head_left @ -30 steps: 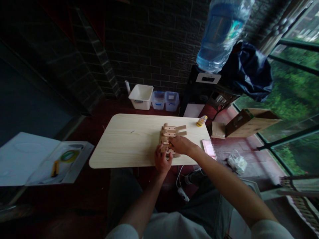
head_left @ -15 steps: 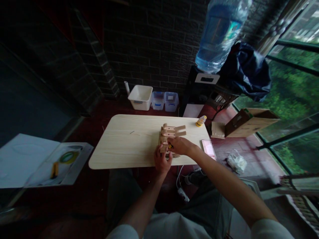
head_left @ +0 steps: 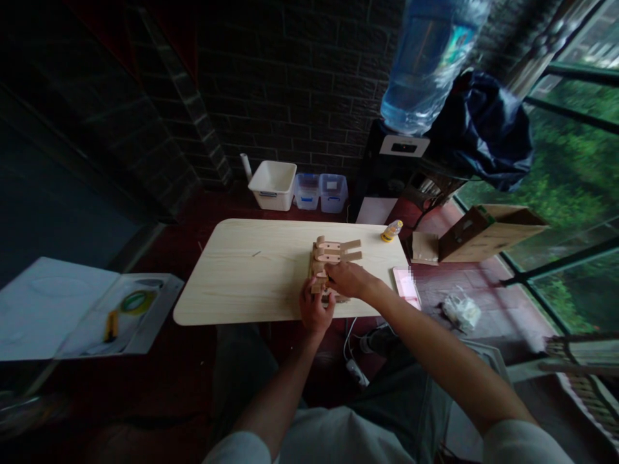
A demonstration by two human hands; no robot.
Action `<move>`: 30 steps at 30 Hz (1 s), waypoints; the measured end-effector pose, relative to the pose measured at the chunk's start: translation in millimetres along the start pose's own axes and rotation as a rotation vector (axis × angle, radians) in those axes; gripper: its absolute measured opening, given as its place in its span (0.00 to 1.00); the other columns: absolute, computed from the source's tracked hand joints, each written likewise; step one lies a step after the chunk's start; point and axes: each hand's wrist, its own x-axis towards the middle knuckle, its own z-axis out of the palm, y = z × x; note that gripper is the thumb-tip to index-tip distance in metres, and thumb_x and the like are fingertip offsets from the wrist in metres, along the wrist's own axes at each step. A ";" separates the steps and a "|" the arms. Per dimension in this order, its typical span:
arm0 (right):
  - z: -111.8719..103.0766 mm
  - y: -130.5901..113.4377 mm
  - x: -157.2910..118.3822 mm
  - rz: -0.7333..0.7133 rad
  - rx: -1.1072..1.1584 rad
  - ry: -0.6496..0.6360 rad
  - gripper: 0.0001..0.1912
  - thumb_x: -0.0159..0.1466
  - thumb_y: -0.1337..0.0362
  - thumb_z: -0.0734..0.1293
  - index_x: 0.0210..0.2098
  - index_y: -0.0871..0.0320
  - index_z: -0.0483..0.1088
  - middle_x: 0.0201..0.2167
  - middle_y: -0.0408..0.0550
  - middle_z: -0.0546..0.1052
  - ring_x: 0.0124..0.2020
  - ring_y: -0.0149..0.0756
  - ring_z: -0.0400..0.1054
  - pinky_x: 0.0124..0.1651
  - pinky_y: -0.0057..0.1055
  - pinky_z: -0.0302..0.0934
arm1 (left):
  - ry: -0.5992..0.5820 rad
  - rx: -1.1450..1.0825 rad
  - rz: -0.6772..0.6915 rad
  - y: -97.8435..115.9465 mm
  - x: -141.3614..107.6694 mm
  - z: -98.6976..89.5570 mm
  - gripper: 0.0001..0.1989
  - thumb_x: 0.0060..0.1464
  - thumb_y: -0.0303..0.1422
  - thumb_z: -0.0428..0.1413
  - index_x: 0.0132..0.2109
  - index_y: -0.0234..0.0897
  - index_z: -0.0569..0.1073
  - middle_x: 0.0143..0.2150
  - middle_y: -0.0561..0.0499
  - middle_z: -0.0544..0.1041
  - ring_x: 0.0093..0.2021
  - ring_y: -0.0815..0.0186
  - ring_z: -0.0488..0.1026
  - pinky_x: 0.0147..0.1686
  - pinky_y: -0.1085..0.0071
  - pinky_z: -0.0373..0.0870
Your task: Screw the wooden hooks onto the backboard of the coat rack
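As my left hand (head_left: 316,314) grips the wooden assembly (head_left: 331,255), its long axis runs twelve-to-six, prongs (head_left: 352,245) toward three o'clock. My right hand (head_left: 347,279) curls over it, grip hidden.

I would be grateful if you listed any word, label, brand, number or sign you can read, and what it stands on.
No text can be read.
Green-and-white label on the large water bottle: too blurred.
White patch on the right-hand clear bin: too small.
Faint marks on the open cardboard box: too blurred.
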 end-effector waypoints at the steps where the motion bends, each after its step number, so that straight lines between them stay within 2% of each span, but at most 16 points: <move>1: 0.6 -0.2 -0.5 0.011 0.003 -0.001 0.16 0.71 0.61 0.61 0.53 0.67 0.66 0.45 0.67 0.79 0.46 0.52 0.77 0.43 0.39 0.71 | -0.001 -0.001 -0.001 0.0 0.2 -0.1 0.17 0.57 0.35 0.59 0.54 0.38 0.74 0.63 0.38 0.68 0.67 0.49 0.62 0.61 0.49 0.65; 6: 3.8 0.6 -0.8 0.010 0.002 -0.025 0.19 0.72 0.58 0.60 0.56 0.66 0.64 0.47 0.68 0.78 0.47 0.51 0.77 0.44 0.39 0.71 | -0.008 -0.011 0.004 -0.1 0.3 -0.1 0.17 0.57 0.35 0.59 0.54 0.39 0.74 0.64 0.38 0.68 0.67 0.50 0.62 0.62 0.49 0.64; 12: 1.6 2.6 1.8 -0.055 0.022 -0.037 0.15 0.71 0.62 0.61 0.55 0.61 0.67 0.47 0.62 0.79 0.49 0.50 0.76 0.45 0.39 0.70 | 0.012 -0.014 0.009 -0.8 -0.2 0.7 0.19 0.57 0.35 0.59 0.55 0.39 0.73 0.64 0.38 0.68 0.68 0.50 0.61 0.61 0.49 0.65; 17: 0.8 6.3 6.4 -0.053 0.036 -0.055 0.16 0.71 0.60 0.62 0.53 0.64 0.68 0.48 0.65 0.79 0.52 0.49 0.74 0.49 0.36 0.68 | -0.013 -0.004 -0.005 0.7 1.1 -2.4 0.18 0.58 0.35 0.59 0.55 0.40 0.73 0.64 0.38 0.67 0.69 0.50 0.59 0.62 0.49 0.64; 25: 4.6 3.8 4.5 -0.009 0.044 -0.046 0.19 0.71 0.58 0.61 0.54 0.65 0.67 0.48 0.65 0.79 0.50 0.50 0.75 0.46 0.38 0.69 | -0.016 0.000 -0.010 0.4 0.4 -1.4 0.19 0.58 0.36 0.58 0.56 0.39 0.72 0.64 0.38 0.68 0.68 0.49 0.61 0.61 0.48 0.65; 30: 0.2 5.0 -0.1 -0.046 0.053 -0.067 0.18 0.70 0.58 0.63 0.55 0.62 0.67 0.48 0.62 0.79 0.50 0.49 0.75 0.46 0.37 0.69 | -0.005 -0.008 0.000 -2.0 -0.3 0.4 0.19 0.57 0.37 0.59 0.55 0.39 0.73 0.63 0.37 0.68 0.67 0.49 0.62 0.61 0.48 0.65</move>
